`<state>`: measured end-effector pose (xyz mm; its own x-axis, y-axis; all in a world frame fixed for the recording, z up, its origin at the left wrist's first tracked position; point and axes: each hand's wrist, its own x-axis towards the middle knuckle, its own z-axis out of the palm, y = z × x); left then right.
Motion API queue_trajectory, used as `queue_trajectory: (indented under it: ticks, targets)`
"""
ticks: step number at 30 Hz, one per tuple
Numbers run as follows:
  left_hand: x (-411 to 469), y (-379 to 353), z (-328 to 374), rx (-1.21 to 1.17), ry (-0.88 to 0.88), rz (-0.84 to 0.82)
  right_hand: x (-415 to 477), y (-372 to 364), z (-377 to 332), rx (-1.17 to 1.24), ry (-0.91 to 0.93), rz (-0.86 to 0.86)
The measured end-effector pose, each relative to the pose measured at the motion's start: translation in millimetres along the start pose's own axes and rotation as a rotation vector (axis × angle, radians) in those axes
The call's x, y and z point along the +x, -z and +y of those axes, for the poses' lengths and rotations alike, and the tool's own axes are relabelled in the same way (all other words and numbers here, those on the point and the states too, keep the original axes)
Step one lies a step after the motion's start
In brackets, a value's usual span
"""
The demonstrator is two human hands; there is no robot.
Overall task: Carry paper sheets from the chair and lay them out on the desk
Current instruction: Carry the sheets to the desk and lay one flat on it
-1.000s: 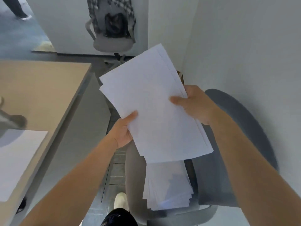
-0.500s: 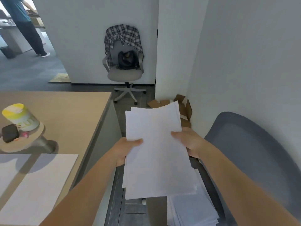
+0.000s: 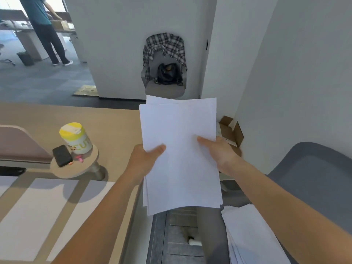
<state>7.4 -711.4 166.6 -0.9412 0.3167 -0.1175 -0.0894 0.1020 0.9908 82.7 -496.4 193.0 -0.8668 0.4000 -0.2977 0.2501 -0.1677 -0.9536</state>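
I hold a small stack of white paper sheets in the air, upright in front of me, beside the desk's right edge. My left hand grips its left edge with the thumb on top. My right hand grips its right edge the same way. A larger pile of sheets lies on the grey chair at the lower right. Two sheets lie flat on the tan desk at the lower left.
On the desk a round stand carries a yellow-lidded canister and a black phone. A cardboard box sits by the wall. Another chair with a plaid shirt and a black bag stands ahead. A person stands far left.
Both hands lifted the stack off the chair pile and carried it left toward the desk, turning it upright. My view rose, so the chair pile slid to the lower right.
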Motion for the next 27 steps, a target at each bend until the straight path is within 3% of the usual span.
queue_trajectory:
  ticks: [6,14,27]
  targets:
    - [17.5,19.9,18.2,0.01,-0.094,0.095,23.7,-30.8,-18.7,0.03,0.089,-0.023]
    - [95.2,21.6,36.5,0.005,-0.115,0.06,103.1,-42.6,-37.2,0.028,0.182,-0.01]
    - [388.0,-58.3,68.3,0.13,-0.083,0.164,387.5,0.3,-112.5,0.051,0.204,0.01]
